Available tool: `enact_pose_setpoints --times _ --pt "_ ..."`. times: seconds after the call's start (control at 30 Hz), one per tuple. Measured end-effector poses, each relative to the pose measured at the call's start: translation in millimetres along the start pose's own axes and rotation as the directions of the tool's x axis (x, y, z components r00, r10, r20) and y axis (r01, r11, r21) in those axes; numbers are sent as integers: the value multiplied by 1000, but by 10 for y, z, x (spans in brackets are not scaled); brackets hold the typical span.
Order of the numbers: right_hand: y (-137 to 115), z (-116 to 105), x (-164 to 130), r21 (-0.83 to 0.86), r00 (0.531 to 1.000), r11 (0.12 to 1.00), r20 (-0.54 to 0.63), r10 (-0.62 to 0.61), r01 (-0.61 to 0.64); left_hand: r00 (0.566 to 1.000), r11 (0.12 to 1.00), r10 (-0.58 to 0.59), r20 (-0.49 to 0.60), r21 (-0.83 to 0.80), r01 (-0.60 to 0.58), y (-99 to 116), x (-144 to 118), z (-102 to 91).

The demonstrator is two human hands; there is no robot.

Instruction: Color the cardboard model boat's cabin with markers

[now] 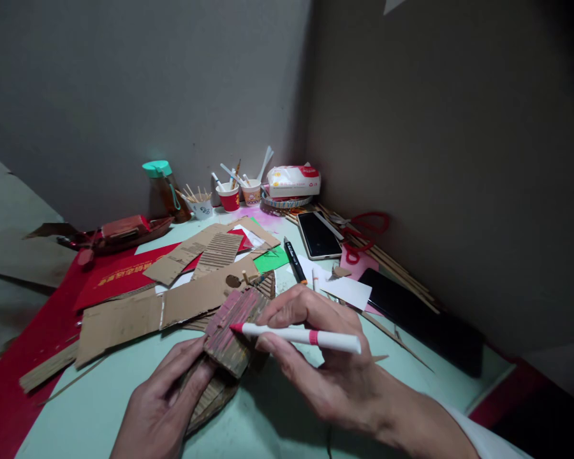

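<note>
My right hand [316, 357] grips a white marker [335, 339] with a pink band; its pink tip touches a corrugated cardboard piece [232, 331] that is partly coloured pink. My left hand [165, 398] steadies that piece from below and rests on a second cardboard strip [210, 398] lying under it on the pale green table [277, 427].
Cardboard sheets [143, 312], red paper [119, 274] and green paper [272, 260] lie behind. A black marker [295, 260], phone [318, 234], red scissors [370, 224], dark tablet [421, 319], cups with brushes [242, 190], tissue pack [294, 180], bottle [165, 191] and model boat [124, 231] stand near the walls.
</note>
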State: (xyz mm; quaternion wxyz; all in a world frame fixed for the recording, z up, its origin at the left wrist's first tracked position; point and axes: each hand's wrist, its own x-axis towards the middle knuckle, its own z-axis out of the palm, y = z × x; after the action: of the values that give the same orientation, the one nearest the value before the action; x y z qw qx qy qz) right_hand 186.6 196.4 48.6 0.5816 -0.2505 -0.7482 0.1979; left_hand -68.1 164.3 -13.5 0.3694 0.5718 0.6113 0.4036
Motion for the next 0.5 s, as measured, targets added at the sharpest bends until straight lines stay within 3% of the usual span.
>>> enact_pose_setpoints --times 0.13,0.3,0.43,0.5 --pt "-13 -5 -7 47 996 999 87 -13 9 999 1000 30 -27 2 -30 -9 -9 7" --pt "-19 -13 -15 6 1000 1000 18 -2 2 998 998 62 3 17 -62 -14 -18 5" --pt "-32 -16 -18 50 994 999 104 -14 9 998 998 59 -21 23 -59 -18 -15 7" --pt "-28 -11 -18 37 996 999 90 -1 -2 996 997 70 -51 40 -68 -19 -11 17"
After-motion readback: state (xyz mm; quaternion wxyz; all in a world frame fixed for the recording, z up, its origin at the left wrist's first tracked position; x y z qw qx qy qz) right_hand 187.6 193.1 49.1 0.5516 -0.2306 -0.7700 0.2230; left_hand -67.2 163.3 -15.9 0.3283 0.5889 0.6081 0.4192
